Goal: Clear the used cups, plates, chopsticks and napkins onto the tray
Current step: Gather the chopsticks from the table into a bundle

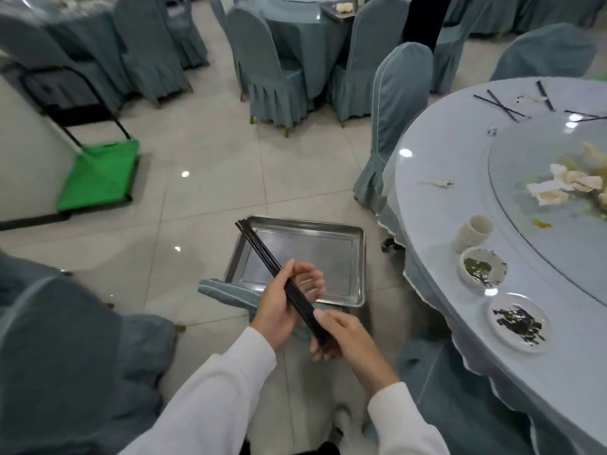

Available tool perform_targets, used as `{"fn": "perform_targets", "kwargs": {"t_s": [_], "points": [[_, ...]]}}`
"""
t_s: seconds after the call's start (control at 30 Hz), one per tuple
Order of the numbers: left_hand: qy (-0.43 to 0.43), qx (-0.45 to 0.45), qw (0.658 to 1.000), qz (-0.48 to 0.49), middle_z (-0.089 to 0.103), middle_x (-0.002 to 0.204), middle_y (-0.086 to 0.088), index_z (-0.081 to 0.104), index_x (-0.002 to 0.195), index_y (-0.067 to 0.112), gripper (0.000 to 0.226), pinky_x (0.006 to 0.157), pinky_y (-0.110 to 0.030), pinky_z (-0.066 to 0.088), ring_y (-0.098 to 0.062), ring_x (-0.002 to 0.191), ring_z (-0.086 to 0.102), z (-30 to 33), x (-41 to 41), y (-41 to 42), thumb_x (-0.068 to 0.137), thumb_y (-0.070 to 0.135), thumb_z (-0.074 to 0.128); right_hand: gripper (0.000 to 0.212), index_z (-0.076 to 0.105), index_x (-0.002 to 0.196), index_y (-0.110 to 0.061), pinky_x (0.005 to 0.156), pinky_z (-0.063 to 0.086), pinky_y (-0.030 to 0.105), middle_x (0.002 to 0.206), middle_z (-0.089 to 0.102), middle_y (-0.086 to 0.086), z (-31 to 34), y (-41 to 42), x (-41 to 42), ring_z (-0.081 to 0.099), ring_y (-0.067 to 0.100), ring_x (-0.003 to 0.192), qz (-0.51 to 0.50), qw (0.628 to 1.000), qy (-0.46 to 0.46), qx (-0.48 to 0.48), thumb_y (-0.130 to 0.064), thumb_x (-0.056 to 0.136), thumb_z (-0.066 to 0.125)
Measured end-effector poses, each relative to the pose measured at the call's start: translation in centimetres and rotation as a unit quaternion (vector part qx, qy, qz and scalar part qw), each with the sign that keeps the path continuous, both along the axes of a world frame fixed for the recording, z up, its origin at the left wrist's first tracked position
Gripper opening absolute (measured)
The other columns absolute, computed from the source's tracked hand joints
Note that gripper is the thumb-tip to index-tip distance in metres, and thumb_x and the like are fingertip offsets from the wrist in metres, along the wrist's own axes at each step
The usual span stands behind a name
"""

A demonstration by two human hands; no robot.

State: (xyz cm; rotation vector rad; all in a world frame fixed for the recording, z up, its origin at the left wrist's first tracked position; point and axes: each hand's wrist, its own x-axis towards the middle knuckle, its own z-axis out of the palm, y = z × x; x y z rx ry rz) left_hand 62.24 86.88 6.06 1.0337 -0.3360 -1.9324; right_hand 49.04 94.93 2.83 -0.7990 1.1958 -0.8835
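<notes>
Chopsticks, long, thin and glossy black (262, 256), are bundled in both hands above a shallow rectangular stainless-steel tray (358, 257).

Left hand (279, 303) curls round the middle of the bundle, thumb on top; right hand (341, 330) closes round its near end, so the tips slant up and away to the left over the tray's far left corner. The tray, just beyond the hands, rests on a grey-blue fabric-covered chair seat (223, 292) and holds nothing. Right of the hands, on the round table with its pale glossy cover (437, 198), stand a stack of ribbed white cups (473, 236) and two small white round dishes (483, 267) holding dark green leafy scraps. Further off lie more black chopsticks (501, 105).
</notes>
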Motion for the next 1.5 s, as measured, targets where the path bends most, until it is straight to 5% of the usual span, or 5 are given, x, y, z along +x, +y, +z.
{"fn": "perform_targets", "kwargs": {"t_s": [0.2, 0.7, 0.9, 1.27, 1.5], "points": [[0.067, 0.025, 0.997, 0.036, 0.077, 0.112, -0.02, 0.07, 0.108, 0.004, 0.027, 0.074, -0.037, 0.066, -0.027, 0.083, 0.079, -0.4, 8.3, -1.6, 0.109, 0.024, 0.051, 0.03, 0.072, 0.086, -0.021, 0.051, 0.044, 0.021, 0.063, 0.069, 0.008, 0.4, -1.6, 8.2, 0.06, 0.016, 0.05, 0.068, 0.997, 0.026, -0.021, -0.028, 0.109, 0.056], [0.103, 0.014, 0.995, 0.008, 0.069, 0.132, -0.025, 0.058, 0.132, 0.004, 0.033, 0.085, -0.041, 0.064, -0.031, 0.107, 0.076, -2.4, 33.5, -9.1, 0.113, 0.026, 0.042, 0.048, 0.078, 0.104, -0.009, 0.081, 0.063, 0.041, 0.093, 0.077, 0.028, 1.3, -9.1, 31.9, 0.077, 0.035, 0.083, 0.082, 0.995, 0.004, 0.061, -0.048, 0.108, 0.05], [0.11, 0.006, 0.994, 0.006, 0.069, 0.131, -0.026, 0.061, 0.127, 0.005, 0.025, 0.088, -0.042, 0.063, -0.033, 0.11, 0.075, -2.6, 36.8, -14.6, 0.111, 0.02, 0.048, 0.015, 0.081, 0.084, -0.021, 0.072, 0.064, 0.033, 0.091, 0.078, 0.026, 1.6, -15.1, 35.3, 0.078, 0.031, 0.077, 0.104, 0.994, 0.004, 0.045, -0.035, 0.09, 0.083], [0.079, 0.045, 0.996, 0.015, 0.067, 0.14, -0.016, 0.066, 0.138, 0.006, 0.041, 0.095, -0.04, 0.061, -0.027, 0.124, 0.07, -2.7, 40.8, -31.4, 0.105, 0.027, 0.056, 0.028, 0.073, 0.103, -0.007, 0.084, 0.065, 0.038, 0.101, 0.079, 0.024, -0.3, -32.5, 38.0, 0.078, 0.03, 0.08, 0.172, 0.983, -0.022, 0.057, -0.033, 0.096, 0.077], [0.059, 0.052, 0.997, -0.003, 0.068, 0.138, -0.016, 0.063, 0.139, 0.005, 0.039, 0.097, -0.042, 0.061, -0.029, 0.123, 0.07, -2.7, 40.1, -41.2, 0.108, 0.025, 0.052, 0.042, 0.073, 0.119, -0.016, 0.085, 0.063, 0.032, 0.109, 0.081, 0.004, -0.8, -40.9, 36.3, 0.079, 0.026, 0.093, 0.001, 0.998, 0.02, 0.064, -0.052, 0.102, 0.06]]}}
